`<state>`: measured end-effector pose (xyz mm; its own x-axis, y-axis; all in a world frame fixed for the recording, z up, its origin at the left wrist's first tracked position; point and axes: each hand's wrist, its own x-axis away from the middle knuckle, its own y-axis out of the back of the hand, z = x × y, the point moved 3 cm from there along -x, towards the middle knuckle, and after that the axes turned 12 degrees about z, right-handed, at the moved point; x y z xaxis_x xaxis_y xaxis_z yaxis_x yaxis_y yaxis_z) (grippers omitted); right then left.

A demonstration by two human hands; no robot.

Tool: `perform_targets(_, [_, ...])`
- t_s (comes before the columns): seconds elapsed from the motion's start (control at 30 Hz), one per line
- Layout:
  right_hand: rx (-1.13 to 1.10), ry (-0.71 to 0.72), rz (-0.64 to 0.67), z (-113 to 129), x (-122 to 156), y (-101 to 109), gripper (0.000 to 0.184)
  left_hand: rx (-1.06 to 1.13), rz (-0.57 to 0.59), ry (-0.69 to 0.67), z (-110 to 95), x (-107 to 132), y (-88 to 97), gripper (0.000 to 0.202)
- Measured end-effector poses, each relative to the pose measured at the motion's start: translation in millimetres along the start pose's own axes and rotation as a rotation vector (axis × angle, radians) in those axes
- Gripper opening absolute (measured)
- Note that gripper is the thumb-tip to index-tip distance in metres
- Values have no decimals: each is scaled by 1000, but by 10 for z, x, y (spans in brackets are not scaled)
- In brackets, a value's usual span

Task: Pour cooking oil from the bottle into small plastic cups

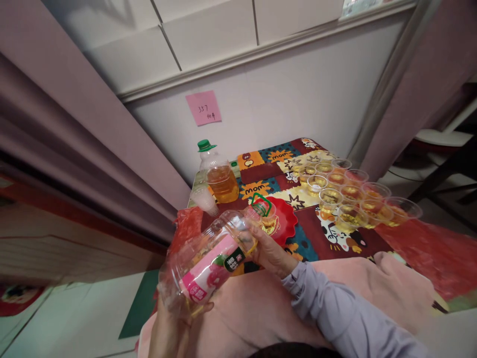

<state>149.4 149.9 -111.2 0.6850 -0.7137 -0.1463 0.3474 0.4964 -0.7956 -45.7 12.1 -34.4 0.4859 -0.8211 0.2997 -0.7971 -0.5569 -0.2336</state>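
Both my hands hold a big clear plastic bottle (210,268) with a pink label, tilted so its neck points away to the upper right. My left hand (179,313) is wrapped round the base end. Near the shoulder, my right hand (270,251) grips the bottle from the right. A green ring handle (262,205) sits at the bottle's neck. Below the mouth is a clear cup (269,221) in a red wavy-edged plate (288,223); whether liquid is flowing I cannot make out.
A green-capped jug (222,181) of amber liquid stands at the back left. Beside it lies a stack of clear cups (204,200). Several filled cups (350,191) crowd the right side of the patterned mat (261,174). Red plastic film (436,253) lies at the right edge.
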Motion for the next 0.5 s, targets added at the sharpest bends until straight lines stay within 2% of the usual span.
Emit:
perform_targets(0.13, [34,17,-26,43,18,-45,87,62,39,52,96,-67,84,79])
perform_targets(0.23, [72,63,-72,68,41,-46,86,154,2,110,176,-95,67,66])
perform_targets(0.33, [138,70,-105,69,58,-31,89,204,-6,97,240,-110,-2,70])
perform_targets(0.5, [204,92,-154,49,81,-54,100,287,75,71,357,-140,-65,68])
